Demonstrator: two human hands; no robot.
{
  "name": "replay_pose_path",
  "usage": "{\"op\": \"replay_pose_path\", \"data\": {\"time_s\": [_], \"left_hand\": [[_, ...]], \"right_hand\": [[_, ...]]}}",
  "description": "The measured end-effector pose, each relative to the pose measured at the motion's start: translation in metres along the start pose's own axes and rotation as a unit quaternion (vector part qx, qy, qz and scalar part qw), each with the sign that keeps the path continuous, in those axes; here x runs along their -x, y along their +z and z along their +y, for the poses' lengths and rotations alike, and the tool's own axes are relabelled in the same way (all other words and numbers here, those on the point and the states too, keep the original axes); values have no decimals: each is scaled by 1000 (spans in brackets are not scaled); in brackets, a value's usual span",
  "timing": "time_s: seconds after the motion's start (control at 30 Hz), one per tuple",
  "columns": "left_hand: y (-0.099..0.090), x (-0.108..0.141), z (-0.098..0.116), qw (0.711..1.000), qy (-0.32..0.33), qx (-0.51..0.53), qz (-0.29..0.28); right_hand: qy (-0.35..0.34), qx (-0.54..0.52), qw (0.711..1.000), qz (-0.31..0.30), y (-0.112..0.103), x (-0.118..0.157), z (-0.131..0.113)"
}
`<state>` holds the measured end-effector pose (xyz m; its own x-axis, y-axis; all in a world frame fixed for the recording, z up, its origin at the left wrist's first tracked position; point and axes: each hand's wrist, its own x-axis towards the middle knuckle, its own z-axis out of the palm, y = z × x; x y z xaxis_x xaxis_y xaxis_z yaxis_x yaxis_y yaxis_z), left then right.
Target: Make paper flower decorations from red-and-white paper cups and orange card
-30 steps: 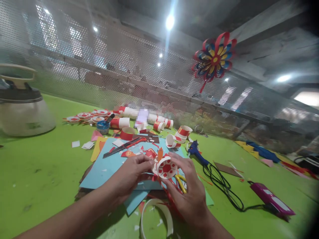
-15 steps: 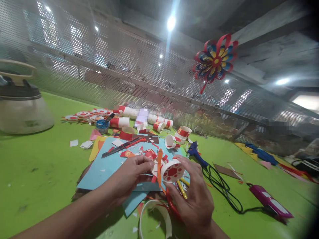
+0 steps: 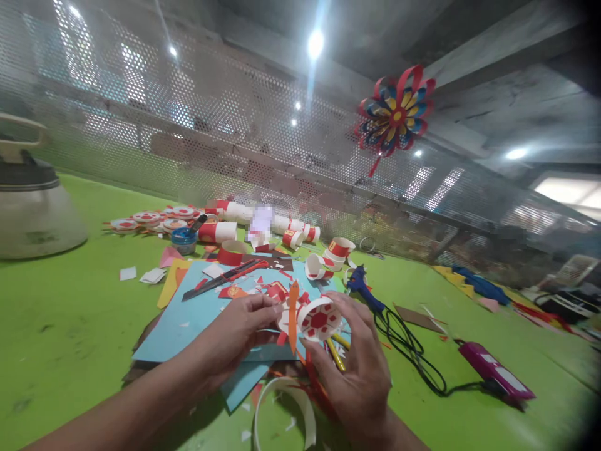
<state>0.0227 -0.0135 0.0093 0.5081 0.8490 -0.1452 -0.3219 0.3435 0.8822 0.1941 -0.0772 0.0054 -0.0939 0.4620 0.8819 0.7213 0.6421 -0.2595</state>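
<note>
Over the blue paper, my right hand [image 3: 359, 360] grips a short round white paper cup piece [image 3: 320, 318] by its rim, thumb below and fingers above. A red hexagon and small red shapes decorate its round face. My left hand [image 3: 251, 326] pinches a white paper piece with red parts [image 3: 285, 318], partly hidden by the fingers. An upright orange paper strip [image 3: 293, 316] stands between the two pieces; whether it is attached to either, I cannot tell. Red-handled scissors [image 3: 315, 379], partly covered by my right hand, lie beneath.
A cutter knife [image 3: 206, 288] rests on the blue paper [image 3: 178, 326]. Right of it lie a blue glue gun [image 3: 364, 287], its black cord and a purple power strip [image 3: 495, 369]. White paper ring [image 3: 307, 413] in front; red-and-white cups [image 3: 218, 232] behind; large kettle-like container [image 3: 35, 213] left.
The view has swung slightly to the right, so everything sits a little further left. Both hands keep their holds, with the paper pieces in almost the same position between them.
</note>
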Motion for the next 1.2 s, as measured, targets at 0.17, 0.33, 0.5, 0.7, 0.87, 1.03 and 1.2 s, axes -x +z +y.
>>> {"op": "replay_pose_path", "data": {"time_s": [0.17, 0.33, 0.5, 0.7, 0.87, 1.03, 1.2], "left_hand": [[1, 1, 1, 1000, 0, 5, -6], [2, 1, 2, 1000, -3, 1, -7], [3, 2, 3, 1000, -11, -1, 4], [1, -1, 1, 1000, -5, 3, 2], [1, 0, 1, 1000, -11, 2, 0], [2, 2, 3, 1000, -18, 1, -2], [3, 2, 4, 1000, -25, 9, 4]], "right_hand": [[6, -10, 1000, 4, 0, -1, 0], [15, -19, 1000, 10, 1, -1, 1], [17, -14, 1000, 5, 2, -1, 1], [29, 1, 1000, -9, 0, -2, 1], [35, 16, 999, -18, -1, -3, 1], [44, 25, 998, -45, -1, -5, 0], [60, 14, 995, -75, 0, -7, -1]]}}
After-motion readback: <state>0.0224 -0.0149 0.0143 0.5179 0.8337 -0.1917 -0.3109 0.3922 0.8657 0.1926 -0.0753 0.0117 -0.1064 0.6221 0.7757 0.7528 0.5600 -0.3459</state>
